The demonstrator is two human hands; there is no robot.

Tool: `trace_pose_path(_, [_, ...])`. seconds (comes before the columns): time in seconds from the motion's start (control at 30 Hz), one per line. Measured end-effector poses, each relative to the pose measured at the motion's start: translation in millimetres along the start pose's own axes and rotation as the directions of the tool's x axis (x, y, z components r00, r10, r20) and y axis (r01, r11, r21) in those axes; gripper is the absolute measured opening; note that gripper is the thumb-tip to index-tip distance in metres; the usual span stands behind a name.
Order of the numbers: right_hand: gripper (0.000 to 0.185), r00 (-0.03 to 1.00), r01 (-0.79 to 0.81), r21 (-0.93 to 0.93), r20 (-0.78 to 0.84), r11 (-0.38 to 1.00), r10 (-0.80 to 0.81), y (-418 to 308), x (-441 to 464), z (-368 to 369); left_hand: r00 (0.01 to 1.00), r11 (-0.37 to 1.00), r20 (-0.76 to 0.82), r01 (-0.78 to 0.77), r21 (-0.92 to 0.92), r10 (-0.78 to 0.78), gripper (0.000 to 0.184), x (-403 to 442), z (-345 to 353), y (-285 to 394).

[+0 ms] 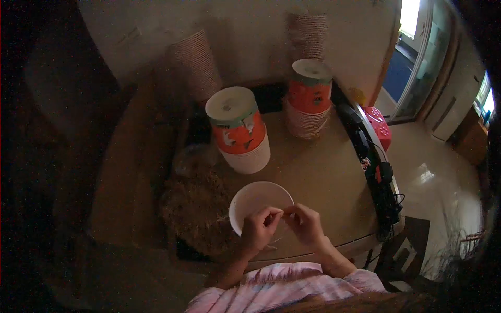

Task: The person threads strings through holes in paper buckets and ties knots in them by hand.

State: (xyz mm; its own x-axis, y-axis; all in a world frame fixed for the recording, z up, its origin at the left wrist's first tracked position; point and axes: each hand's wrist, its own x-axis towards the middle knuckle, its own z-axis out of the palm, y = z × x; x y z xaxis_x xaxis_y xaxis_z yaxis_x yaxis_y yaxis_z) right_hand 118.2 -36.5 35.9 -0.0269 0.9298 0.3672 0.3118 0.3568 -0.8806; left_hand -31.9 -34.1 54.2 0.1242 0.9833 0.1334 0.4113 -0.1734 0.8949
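A white paper bowl [254, 201] stands near the table's front edge. My left hand [259, 228] is over its near right side, thumb and fingertips pinched together. Beside it, my right hand [305, 224] is also pinched, its fingertips almost meeting the left ones just right of the bowl's rim. Whatever lies between the fingertips is too small to make out. Left of the bowl lies a brown, fibrous heap [195, 211]. Behind the bowl rises a stack of cups with an orange and green band [242, 135].
A second banded stack [310, 94] stands farther back. Tall stacks of pale cups [197, 60] lean by the wall. Black cables and devices [373, 172] line the table's right edge, with a red box [377, 128] beyond. A cardboard surface [122, 177] is at left.
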Motion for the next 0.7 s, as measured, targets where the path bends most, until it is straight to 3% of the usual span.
trace_pose_path(0.07, [0.009,1.000,-0.010,-0.073,0.013,0.997,0.011,-3,4,-7,1.000,0.999,0.021,0.022,-0.037,-0.021,0.009,0,-2,7])
trace_pose_path(0.17, [0.009,0.997,-0.064,0.129,-0.030,0.990,0.069,3,6,-12,0.978,0.999,0.206,0.029,-0.032,-0.021,0.013,2,-14,-12])
trace_pose_path(0.27, [0.010,0.997,-0.074,0.054,0.043,0.996,0.071,9,8,-20,0.882,0.831,0.455,0.343,-0.438,-0.124,0.016,0,-18,-11])
trace_pose_path(0.37, [0.012,0.991,0.131,0.021,0.035,0.991,-0.132,23,8,-18,0.872,0.719,0.461,0.427,-0.549,-0.166,0.018,0,-21,0])
trace_pose_path(0.4, [0.012,0.996,-0.093,0.306,0.031,0.947,0.088,28,7,-16,0.898,0.705,0.401,0.403,-0.583,-0.182,0.017,-1,-22,3])
trace_pose_path(0.43, [0.012,0.951,-0.294,0.558,0.088,0.776,0.297,33,6,-14,0.918,0.692,0.342,0.379,-0.614,-0.199,0.017,-3,-25,6])
trace_pose_path(0.5, [0.012,0.940,-0.326,0.554,0.105,0.766,0.324,37,6,-15,0.942,0.710,0.277,0.326,-0.624,-0.190,0.018,-5,-34,11])
trace_pose_path(0.53, [0.012,0.987,-0.159,0.302,0.058,0.940,0.148,40,9,-21,0.949,0.739,0.270,0.298,-0.604,-0.163,0.018,-4,-40,12])
trace_pose_path(0.57, [0.012,0.997,0.035,0.023,0.065,0.999,-0.036,43,10,-26,0.954,0.766,0.265,0.274,-0.582,-0.140,0.018,-4,-44,13])
trace_pose_path(0.67, [0.007,0.986,0.094,0.032,0.134,0.995,-0.097,58,44,-42,0.977,0.882,0.199,0.161,-0.443,-0.079,0.017,2,-46,3])
trace_pose_path(0.7, [0.010,0.977,-0.103,0.329,0.210,0.939,0.033,73,59,-46,0.980,0.853,0.180,0.169,-0.494,-0.090,0.018,4,-47,4])
